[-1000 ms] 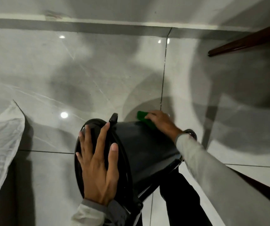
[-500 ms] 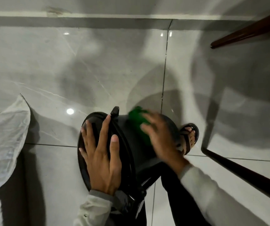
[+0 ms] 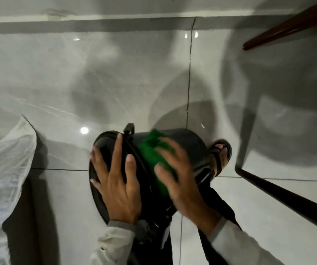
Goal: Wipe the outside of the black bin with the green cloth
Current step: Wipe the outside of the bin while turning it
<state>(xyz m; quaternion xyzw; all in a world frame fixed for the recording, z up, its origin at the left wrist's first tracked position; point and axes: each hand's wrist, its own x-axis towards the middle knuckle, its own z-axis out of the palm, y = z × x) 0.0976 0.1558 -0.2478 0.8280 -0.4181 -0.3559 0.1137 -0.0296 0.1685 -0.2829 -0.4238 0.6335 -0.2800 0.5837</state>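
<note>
Wiping in hand: black bin [image 3: 189,148] tipped on floor, near centre, left hand [image 3: 116,185] splayed flat on lid, gripping nothing, right hand [image 3: 180,180] pressing green cloth [image 3: 152,155] flat-fingered against wall; next, probably unwiped far side.

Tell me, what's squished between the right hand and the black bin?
The green cloth. In the head view it lies flat between the right hand and the side of the black bin, pressed against the wall beside the rim.
</note>
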